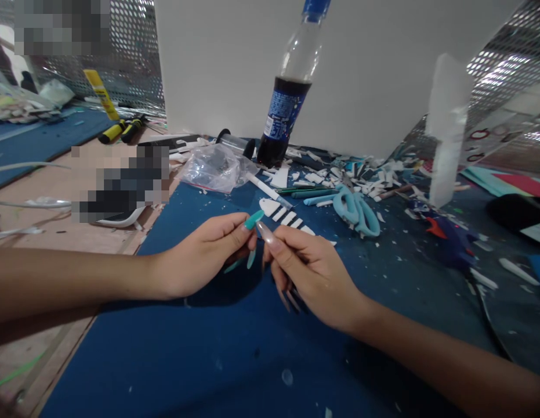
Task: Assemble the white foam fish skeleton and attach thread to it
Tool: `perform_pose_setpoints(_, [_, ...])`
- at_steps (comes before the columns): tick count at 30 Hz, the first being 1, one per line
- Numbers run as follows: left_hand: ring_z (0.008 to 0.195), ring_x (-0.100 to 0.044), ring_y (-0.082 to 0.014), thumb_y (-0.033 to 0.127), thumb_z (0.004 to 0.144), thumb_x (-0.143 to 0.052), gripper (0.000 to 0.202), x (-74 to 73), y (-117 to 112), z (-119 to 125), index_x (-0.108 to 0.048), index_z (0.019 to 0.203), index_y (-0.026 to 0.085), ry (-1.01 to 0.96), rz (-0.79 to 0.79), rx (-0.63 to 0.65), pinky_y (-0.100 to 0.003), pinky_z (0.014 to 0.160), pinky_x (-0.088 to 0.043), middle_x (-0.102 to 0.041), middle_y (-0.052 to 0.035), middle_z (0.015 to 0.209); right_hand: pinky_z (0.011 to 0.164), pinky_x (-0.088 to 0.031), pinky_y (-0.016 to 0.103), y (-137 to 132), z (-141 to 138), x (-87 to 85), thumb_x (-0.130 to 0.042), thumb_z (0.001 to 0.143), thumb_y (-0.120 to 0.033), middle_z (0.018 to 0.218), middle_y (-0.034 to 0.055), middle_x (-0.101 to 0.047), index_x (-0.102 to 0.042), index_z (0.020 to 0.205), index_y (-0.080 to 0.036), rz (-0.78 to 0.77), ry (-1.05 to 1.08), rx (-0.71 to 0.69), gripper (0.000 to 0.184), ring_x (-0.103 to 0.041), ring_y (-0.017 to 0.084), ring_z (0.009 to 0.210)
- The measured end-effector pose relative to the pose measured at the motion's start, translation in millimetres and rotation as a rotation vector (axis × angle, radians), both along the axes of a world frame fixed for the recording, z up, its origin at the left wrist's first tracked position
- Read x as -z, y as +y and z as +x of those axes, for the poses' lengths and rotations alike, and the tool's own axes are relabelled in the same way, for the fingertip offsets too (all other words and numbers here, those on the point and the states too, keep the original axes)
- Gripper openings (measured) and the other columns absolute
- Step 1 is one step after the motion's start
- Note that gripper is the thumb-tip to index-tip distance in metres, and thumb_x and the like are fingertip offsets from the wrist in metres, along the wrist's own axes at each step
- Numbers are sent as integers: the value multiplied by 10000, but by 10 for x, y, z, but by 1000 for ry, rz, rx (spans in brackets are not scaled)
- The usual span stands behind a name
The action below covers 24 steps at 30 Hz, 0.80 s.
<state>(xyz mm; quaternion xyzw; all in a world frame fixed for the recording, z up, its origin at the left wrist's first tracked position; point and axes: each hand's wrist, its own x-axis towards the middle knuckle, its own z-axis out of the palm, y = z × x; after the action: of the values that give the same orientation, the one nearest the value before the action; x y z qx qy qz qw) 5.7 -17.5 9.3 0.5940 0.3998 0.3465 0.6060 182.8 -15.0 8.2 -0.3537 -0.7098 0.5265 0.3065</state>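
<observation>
My left hand (204,255) and my right hand (311,270) meet above a blue mat (209,348), fingertips pinched together. The left hand has long teal nails, the right hand long pale nails. Whatever sits between the pinched fingertips is too small to make out. Just beyond the fingers lie small white cut strips (289,217) in a row. Light blue scissors (357,210) rest on the mat a little to the right of the hands.
A dark soda bottle (285,104) stands before a white board (252,69). A clear plastic bag (215,167), pens and white scraps (361,177) litter the mat's far side. A white upright piece (446,128) stands right. Yellow-handled tools (119,130) lie far left.
</observation>
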Motion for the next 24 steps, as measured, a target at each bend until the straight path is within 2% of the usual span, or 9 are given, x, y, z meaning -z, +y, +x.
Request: perform_pose_setpoints(24, [480,-261,-69,344,928,-367,296,-5,-17,5,-420,689,176,40,16,-37,-169,432,-250,-323,61,562,338,-386,122,-3,0,-7,-418,939,-343,440,-83,-440,-481,704,-177,38,-27,10,295,-472,33,314])
